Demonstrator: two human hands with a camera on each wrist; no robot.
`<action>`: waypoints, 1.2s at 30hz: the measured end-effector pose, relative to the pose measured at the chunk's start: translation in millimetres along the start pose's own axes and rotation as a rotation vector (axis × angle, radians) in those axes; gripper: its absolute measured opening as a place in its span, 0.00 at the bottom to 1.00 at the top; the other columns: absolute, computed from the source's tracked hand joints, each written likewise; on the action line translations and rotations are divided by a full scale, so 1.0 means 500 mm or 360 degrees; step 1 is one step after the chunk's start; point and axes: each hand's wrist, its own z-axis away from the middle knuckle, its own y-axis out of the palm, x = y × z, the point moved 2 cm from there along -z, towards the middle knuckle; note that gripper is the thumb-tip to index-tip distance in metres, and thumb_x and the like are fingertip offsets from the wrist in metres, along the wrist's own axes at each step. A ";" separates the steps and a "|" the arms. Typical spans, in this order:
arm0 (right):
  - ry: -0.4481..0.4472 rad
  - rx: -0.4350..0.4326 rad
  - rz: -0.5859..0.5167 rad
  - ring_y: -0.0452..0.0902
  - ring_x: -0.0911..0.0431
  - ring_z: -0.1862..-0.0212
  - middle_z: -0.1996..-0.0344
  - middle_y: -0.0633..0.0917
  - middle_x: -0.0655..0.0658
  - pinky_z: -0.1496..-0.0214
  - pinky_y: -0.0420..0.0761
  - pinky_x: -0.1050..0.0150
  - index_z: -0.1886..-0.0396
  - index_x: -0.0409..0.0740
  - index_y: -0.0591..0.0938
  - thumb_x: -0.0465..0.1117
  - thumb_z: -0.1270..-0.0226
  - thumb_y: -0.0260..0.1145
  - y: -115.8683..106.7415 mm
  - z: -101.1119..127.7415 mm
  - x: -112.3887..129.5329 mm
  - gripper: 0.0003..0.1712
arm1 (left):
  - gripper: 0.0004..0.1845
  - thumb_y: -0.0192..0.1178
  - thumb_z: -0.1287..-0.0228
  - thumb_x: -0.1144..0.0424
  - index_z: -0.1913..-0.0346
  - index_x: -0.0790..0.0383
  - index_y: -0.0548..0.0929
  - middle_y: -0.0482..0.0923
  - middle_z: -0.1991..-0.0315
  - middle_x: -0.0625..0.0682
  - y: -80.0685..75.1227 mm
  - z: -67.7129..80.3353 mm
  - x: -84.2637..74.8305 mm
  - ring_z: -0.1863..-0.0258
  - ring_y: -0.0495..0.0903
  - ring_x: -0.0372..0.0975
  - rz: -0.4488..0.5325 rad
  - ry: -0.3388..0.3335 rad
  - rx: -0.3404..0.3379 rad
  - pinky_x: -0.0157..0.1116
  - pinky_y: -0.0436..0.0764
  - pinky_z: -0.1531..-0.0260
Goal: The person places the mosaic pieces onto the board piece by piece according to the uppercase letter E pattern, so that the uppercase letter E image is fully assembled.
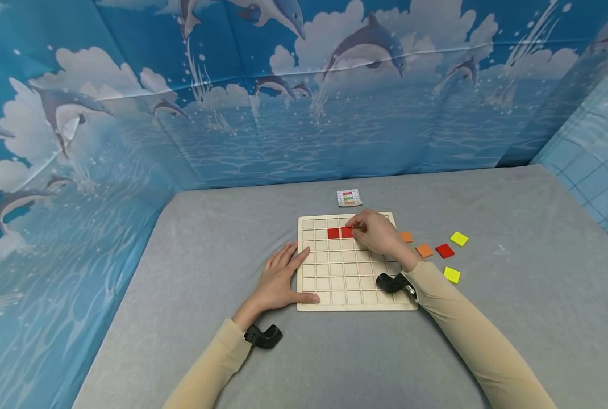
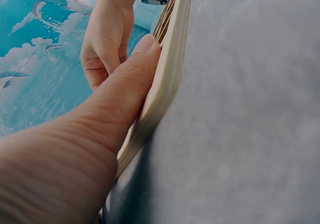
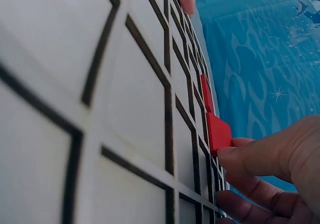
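Observation:
A light wooden grid board (image 1: pixel 329 268) lies on the table. My left hand (image 1: pixel 278 279) rests at its left edge with fingers spread, the thumb (image 2: pixel 127 78) lying over the near left corner. Near the board's far side, my right hand (image 1: pixel 378 232) pinches a red square tile (image 3: pixel 219 133) between thumb and fingers. That tile is over a cell in the second row from the far edge, slightly tilted in the right wrist view. Just left of it, another red tile (image 1: pixel 333 233) sits in a cell of the same row.
Right of the board lie an orange tile (image 1: pixel 424 250), a second orange one partly behind my right hand, a red tile (image 1: pixel 444 251) and two yellow tiles (image 1: pixel 459 238). A small pattern card (image 1: pixel 349 197) lies beyond the board. Behind the grey table (image 1: pixel 222 227) hangs a dolphin-print curtain (image 1: pixel 334 130).

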 end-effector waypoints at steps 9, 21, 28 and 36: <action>-0.0020 0.0023 0.0029 0.65 0.53 0.72 0.64 0.78 0.41 0.70 0.65 0.58 0.56 0.38 0.86 0.31 0.35 0.61 -0.001 0.001 0.002 0.11 | 0.57 0.66 0.55 0.31 0.25 0.53 0.53 0.43 0.25 0.58 -0.004 0.001 -0.003 0.27 0.39 0.49 0.0025 0.0048 -0.0040 0.53 0.44 0.35; -0.0142 0.0093 -0.0005 0.64 0.53 0.69 0.66 0.79 0.43 0.66 0.65 0.57 0.53 0.33 0.84 0.32 0.36 0.61 -0.006 0.010 0.000 0.14 | 0.56 0.66 0.54 0.33 0.25 0.52 0.52 0.41 0.25 0.56 -0.004 0.003 -0.004 0.27 0.37 0.48 0.0005 0.0031 -0.0020 0.53 0.45 0.35; -0.0224 0.0159 -0.0023 0.74 0.50 0.62 0.60 0.81 0.40 0.60 0.74 0.54 0.52 0.32 0.83 0.34 0.36 0.64 -0.016 0.031 -0.003 0.14 | 0.57 0.68 0.54 0.35 0.25 0.52 0.53 0.41 0.25 0.56 -0.001 0.000 -0.005 0.27 0.38 0.47 -0.0001 0.0010 -0.0011 0.52 0.44 0.35; -0.0277 0.0118 -0.0116 0.78 0.54 0.62 0.63 0.82 0.47 0.60 0.78 0.58 0.57 0.37 0.85 0.34 0.34 0.64 -0.037 0.065 -0.015 0.09 | 0.56 0.68 0.54 0.35 0.25 0.52 0.53 0.41 0.25 0.56 0.000 0.001 -0.005 0.27 0.38 0.48 -0.0001 0.0022 -0.0018 0.53 0.44 0.35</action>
